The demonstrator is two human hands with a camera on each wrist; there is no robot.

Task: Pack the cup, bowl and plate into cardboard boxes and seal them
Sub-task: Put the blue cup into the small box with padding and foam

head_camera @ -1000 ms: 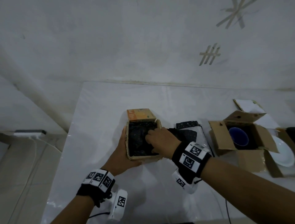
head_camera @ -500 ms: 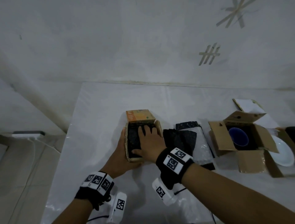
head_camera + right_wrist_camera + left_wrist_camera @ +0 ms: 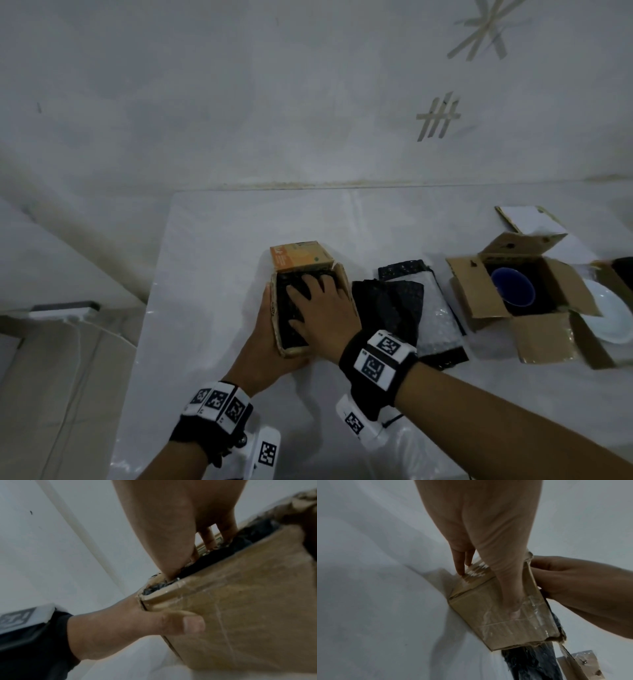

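Right hand (image 3: 322, 308) presses flat inside box (image 3: 310, 350), left hand (image 3: 265, 342) bracing.

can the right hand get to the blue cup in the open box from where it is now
Probably yes. The right hand presses flat on black wrap in the small box; the blue cup sits uncovered, flaps open, with only flat wrap between.

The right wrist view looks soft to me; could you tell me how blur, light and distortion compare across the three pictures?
Right wrist view: dim, with the small cardboard box and left hand smeared. Left wrist view: sharper, with glare on the box's clear tape. Head view: dim and even; the right hand is crisp, and the table edges splay from wide-angle distortion.
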